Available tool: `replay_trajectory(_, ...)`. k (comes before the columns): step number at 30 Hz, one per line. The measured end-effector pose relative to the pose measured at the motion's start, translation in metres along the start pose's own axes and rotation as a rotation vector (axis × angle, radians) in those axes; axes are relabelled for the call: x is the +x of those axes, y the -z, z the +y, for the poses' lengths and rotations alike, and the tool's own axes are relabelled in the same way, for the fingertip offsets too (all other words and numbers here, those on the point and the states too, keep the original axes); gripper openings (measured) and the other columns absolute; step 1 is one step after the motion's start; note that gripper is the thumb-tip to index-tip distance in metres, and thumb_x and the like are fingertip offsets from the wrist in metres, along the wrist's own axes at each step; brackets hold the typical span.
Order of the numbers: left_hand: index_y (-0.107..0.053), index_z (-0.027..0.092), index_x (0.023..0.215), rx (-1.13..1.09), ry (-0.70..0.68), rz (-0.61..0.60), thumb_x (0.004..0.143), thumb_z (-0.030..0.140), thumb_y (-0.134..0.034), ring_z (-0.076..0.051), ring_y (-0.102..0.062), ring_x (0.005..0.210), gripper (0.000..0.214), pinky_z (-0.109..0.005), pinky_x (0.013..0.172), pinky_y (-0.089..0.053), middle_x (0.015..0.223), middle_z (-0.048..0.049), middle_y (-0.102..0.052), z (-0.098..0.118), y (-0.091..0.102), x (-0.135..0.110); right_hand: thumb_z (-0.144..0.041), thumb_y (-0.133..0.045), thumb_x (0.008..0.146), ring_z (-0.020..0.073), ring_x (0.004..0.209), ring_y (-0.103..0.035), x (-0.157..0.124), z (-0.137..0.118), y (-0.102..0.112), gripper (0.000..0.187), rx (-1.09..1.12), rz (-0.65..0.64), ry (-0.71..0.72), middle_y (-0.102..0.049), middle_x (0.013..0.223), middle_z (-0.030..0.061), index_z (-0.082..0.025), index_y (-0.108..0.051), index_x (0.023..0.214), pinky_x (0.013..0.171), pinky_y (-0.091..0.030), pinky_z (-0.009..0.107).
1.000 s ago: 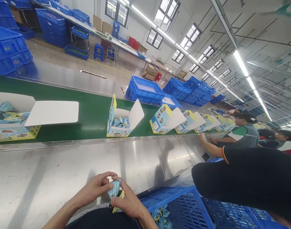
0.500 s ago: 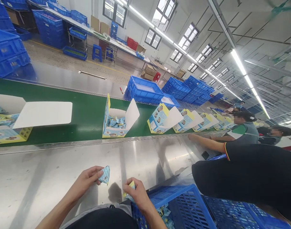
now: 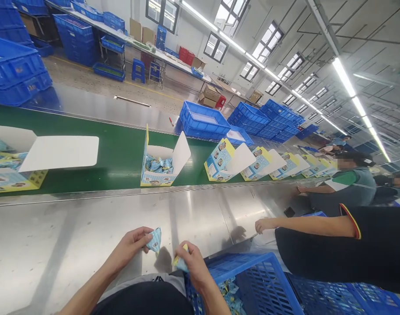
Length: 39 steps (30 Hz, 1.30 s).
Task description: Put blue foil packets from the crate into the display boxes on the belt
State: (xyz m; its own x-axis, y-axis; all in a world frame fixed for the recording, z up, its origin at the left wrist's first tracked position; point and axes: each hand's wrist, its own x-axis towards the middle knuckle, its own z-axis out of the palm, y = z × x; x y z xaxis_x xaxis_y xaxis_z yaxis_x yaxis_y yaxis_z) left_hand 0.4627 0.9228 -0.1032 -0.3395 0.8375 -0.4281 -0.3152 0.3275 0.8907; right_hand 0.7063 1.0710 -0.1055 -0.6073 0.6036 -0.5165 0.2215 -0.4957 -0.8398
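Observation:
My left hand pinches a small light-blue snack packet with a barcode, above the metal table. Just to its right, my right hand is closed on a blue-and-yellow snack packet, partly hidden by the fingers. On the green belt ahead stands an open carton holding several similar packets. Another open carton, also with packets inside, is at the left. Beside my right forearm, a blue crate has loose packets at its bottom.
Several open cartons line the green belt toward the right. Blue crates stand beyond the belt, and more are stacked at far left. A co-worker's arm reaches over the metal table from the right.
Both my hands keep their packets and appear slightly farther right, as the view has shifted a little. The co-worker's hand has drawn back from the belt toward the table's near edge.

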Motion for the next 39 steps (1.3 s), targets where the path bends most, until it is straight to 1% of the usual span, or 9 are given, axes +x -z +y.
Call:
replay_trajectory(4,-0.082,0.021,0.111,0.041,0.003,-0.048,0.086,0.090,-0.082,-0.027,-0.070,0.086,0.073,-0.042,0.084,-0.056,0.090,-0.0059,-0.082,0.002,-0.022,0.011,-0.075,-0.099,0.083,0.0133,0.068,-0.061,0.002,0.007,0.014,0.068,0.046,-0.092,-0.098,-0.081,0.111,0.0031,-0.023,-0.079,0.123,0.060,-0.049,0.027)
replay_trajectory(7,-0.082,0.024,0.116,0.073,0.005,-0.123,0.092,0.086,-0.079,-0.028,-0.073,0.088,0.067,-0.042,0.089,-0.057,0.092,-0.0040,-0.082,0.000,-0.044,0.019,-0.074,-0.102,0.080,0.0191,0.086,-0.073,0.013,0.021,0.018,0.084,0.081,-0.155,-0.087,-0.081,0.128,0.0040,-0.029,-0.078,0.147,0.072,-0.056,0.031)
replay_trajectory(10,-0.082,0.025,0.125,0.108,0.033,-0.183,0.090,0.086,-0.082,-0.029,-0.075,0.090,0.070,-0.044,0.092,-0.056,0.092,-0.0021,-0.080,-0.003,-0.064,0.030,-0.068,-0.106,0.076,0.0206,0.094,-0.074,0.031,0.033,0.023,0.072,0.130,-0.182,-0.072,-0.081,0.104,0.0020,-0.023,-0.087,0.129,0.085,-0.054,0.030)
replay_trajectory(15,-0.075,0.033,0.150,0.125,0.095,-0.216,0.089,0.088,-0.082,-0.038,-0.077,0.128,0.083,-0.049,0.114,-0.055,0.120,-0.0068,-0.084,-0.002,-0.078,0.059,-0.052,-0.116,0.057,0.0201,0.078,-0.074,0.073,0.021,0.069,0.073,0.362,0.043,-0.249,-0.082,0.092,0.0039,-0.018,-0.086,0.114,0.069,-0.056,0.028)
replay_trajectory(20,-0.076,0.029,0.146,0.144,0.181,-0.062,0.084,0.097,-0.077,-0.044,-0.078,0.131,0.092,-0.057,0.123,-0.054,0.126,-0.0135,-0.088,0.000,-0.082,0.100,-0.049,-0.104,0.081,0.0146,0.060,-0.070,0.154,-0.052,0.166,0.044,0.469,0.335,-0.312,-0.075,0.075,-0.0004,-0.020,-0.074,0.096,0.057,-0.061,0.024)
replay_trajectory(27,-0.083,0.031,0.140,0.094,0.202,0.105,0.086,0.090,-0.081,-0.042,-0.080,0.132,0.080,-0.055,0.124,-0.058,0.126,-0.0108,-0.091,0.007,-0.102,0.157,-0.034,-0.069,0.111,0.0120,0.059,-0.069,0.310,-0.253,0.314,0.013,0.589,0.544,-0.099,-0.071,0.077,-0.0040,-0.023,-0.063,0.105,0.055,-0.063,0.019)
replay_trajectory(32,-0.082,0.031,0.143,0.122,0.229,0.128,0.088,0.090,-0.080,-0.044,-0.080,0.137,0.080,-0.055,0.126,-0.058,0.131,-0.0117,-0.093,0.028,-0.132,0.187,-0.053,-0.059,0.118,0.0203,0.105,-0.084,0.389,-0.369,0.369,0.032,0.647,0.503,0.153,-0.076,0.122,0.0093,-0.022,-0.067,0.124,0.080,-0.079,0.038)
replay_trajectory(35,-0.082,0.032,0.142,0.106,0.244,0.114,0.089,0.090,-0.080,-0.044,-0.079,0.138,0.078,-0.056,0.126,-0.058,0.133,-0.0120,-0.093,0.038,-0.148,0.199,-0.049,-0.067,0.115,0.0209,0.119,-0.080,0.394,-0.391,0.384,0.028,0.639,0.542,0.256,-0.068,0.136,0.0116,-0.024,-0.067,0.125,0.094,-0.081,0.045)
replay_trajectory(39,-0.082,0.031,0.137,0.077,0.261,0.100,0.085,0.091,-0.082,-0.042,-0.080,0.131,0.079,-0.055,0.120,-0.059,0.127,-0.0125,-0.091,0.040,-0.154,0.205,-0.034,-0.077,0.105,0.0218,0.112,-0.082,0.334,-0.352,0.394,0.015,0.593,0.573,0.323,-0.071,0.129,0.0106,-0.021,-0.074,0.111,0.091,-0.081,0.036)
